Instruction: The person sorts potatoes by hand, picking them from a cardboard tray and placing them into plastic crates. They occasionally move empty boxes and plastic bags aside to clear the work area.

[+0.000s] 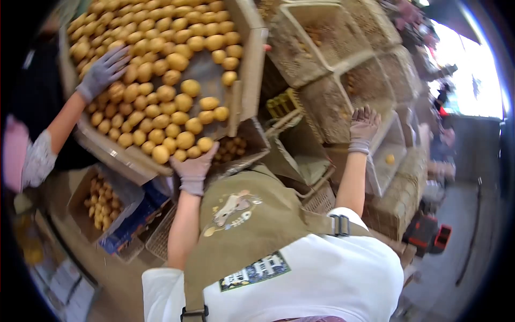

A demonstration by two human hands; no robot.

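Note:
Many round yellow-brown pieces of produce, which look like potatoes, lie on a wood-framed sorting table. My left hand, in a pale glove, is at the table's near edge against the closest pieces. Its thumb and fingers are spread apart, though some fingertips are hidden by the produce. Stretched out to the right, my right hand, gloved too, is above the crates with its fingers apart and nothing visible in it. One yellow piece lies in the crate beyond my right wrist.
Several lined crates stand to the right, some with produce inside. A co-worker's gloved hand rests on the produce at left. Below the table are a box of smaller pieces and a dark bin. A red-and-black object is at far right.

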